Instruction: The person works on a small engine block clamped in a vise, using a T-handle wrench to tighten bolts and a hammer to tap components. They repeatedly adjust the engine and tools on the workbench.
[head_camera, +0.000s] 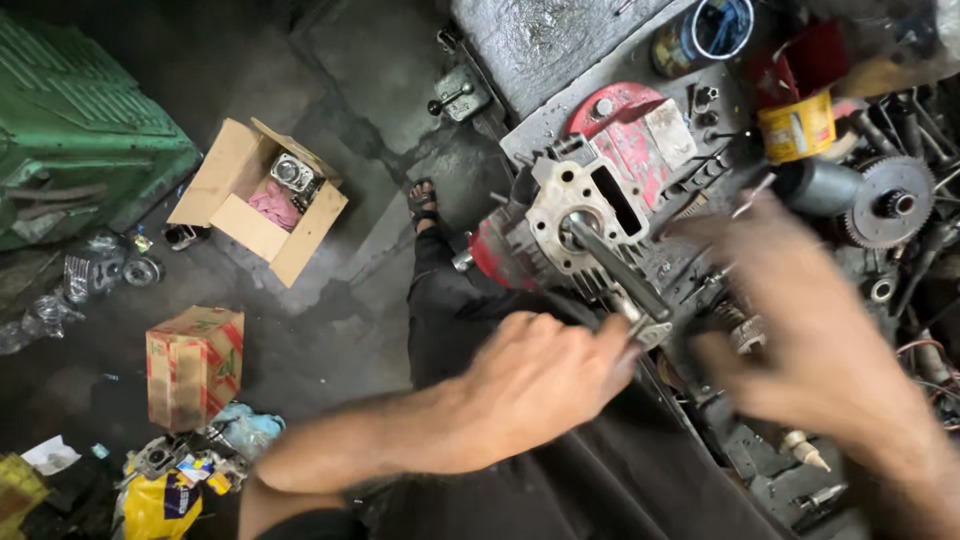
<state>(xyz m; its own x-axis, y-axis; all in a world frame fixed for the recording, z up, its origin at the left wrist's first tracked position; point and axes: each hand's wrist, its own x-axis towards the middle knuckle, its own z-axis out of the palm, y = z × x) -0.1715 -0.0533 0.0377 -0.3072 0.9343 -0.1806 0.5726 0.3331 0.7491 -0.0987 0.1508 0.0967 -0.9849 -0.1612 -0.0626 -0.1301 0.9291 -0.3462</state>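
Note:
An engine block (560, 215) with a pale metal top face and a red casing stands at the edge of a cluttered workbench (560, 50). A dark steel rod (615, 268) sticks out of its round bore toward me. My left hand (535, 385) is closed around the near end of this rod, at the bench edge. My right hand (790, 330) is blurred with motion, fingers spread, hovering over the bench right of the block; nothing shows in it.
On the bench lie a red cover (625, 130), a yellow tin (797, 125), a toothed gear (888, 200) and small parts. On the floor sit an open cardboard box (255, 195), a closed carton (195, 365), a green machine (80, 130) and bags. My sandalled foot (423, 203) stands below.

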